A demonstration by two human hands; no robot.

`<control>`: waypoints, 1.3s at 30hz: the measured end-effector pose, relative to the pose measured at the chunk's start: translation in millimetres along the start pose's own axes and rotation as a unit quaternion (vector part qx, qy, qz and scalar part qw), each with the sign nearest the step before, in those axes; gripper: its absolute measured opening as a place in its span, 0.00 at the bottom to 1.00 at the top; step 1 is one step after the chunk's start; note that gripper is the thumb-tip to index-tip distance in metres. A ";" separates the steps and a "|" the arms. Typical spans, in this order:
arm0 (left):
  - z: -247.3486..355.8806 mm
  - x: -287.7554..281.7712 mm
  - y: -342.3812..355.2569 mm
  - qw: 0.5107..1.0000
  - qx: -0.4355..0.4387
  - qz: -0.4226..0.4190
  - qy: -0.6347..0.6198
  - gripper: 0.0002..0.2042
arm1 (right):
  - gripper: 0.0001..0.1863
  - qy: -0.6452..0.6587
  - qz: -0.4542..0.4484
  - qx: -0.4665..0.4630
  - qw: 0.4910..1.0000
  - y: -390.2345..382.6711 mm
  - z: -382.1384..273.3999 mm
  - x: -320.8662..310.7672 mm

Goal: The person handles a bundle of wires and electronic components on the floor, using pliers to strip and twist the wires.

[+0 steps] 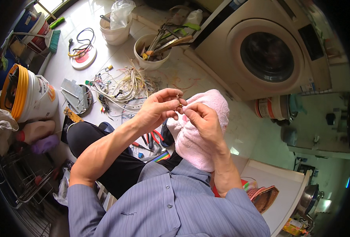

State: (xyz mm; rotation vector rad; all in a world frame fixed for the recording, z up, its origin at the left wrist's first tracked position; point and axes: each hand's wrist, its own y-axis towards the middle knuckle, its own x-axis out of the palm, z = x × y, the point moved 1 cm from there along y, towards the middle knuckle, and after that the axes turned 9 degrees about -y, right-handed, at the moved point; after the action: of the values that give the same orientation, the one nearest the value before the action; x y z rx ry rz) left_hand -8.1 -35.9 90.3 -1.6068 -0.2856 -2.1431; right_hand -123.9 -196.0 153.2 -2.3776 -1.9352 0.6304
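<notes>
My left hand is raised over my lap, thumb and fingers pinched on a small brass-coloured metal piece. Close beside it, my right hand has its thumb and forefinger pressed together. Whatever those fingertips hold, if anything, is too small to make out. Behind the right hand, a pink towel is draped over my right knee. Below my hands, red-handled pliers and other hand tools lie on the floor between my legs.
A tangle of cables spreads across the tiles ahead. Beyond it stand a bucket of scraps and a white bucket with a plastic bag. A washing machine is at far right; a bucket with yellow hose stands left.
</notes>
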 end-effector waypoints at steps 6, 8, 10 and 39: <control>0.0 -0.3 2.6 1.000 -0.025 -0.002 -0.009 0.13 | 0.08 0.098 0.011 0.007 0.995 -4.8 -13.7 -8.2; -0.9 -1.2 3.4 1.000 -0.027 -0.003 -0.014 0.11 | 0.08 0.187 -0.015 -0.002 0.982 -3.9 -8.3 -14.3; -2.0 -2.4 3.1 1.000 -0.026 0.000 -0.016 0.10 | 0.08 0.188 -0.008 -0.024 0.982 -3.5 -8.2 -13.0; -11.6 13.0 -8.0 0.984 -0.055 0.056 0.158 0.29 | 0.07 0.030 0.003 -0.020 0.999 8.1 -28.2 -6.7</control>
State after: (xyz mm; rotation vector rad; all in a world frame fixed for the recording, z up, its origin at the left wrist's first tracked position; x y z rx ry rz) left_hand -24.7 -36.6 99.9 -1.2762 0.0221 -2.3157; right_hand -108.5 -197.4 179.1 -2.3964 -1.9365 0.5202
